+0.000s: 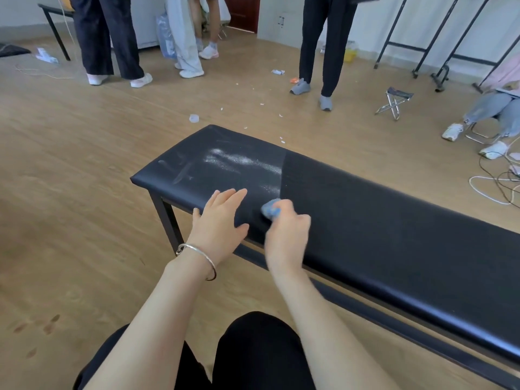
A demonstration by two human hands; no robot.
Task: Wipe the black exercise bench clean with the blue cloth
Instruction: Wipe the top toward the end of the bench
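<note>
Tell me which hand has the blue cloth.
The right hand: it grips the blue cloth. The left hand, wearing a bracelet, rests flat on the bench.

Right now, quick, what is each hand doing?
Left hand: open, fingers flat on the black bench.
Right hand: closed, gripping the bunched blue cloth on the bench.
</note>
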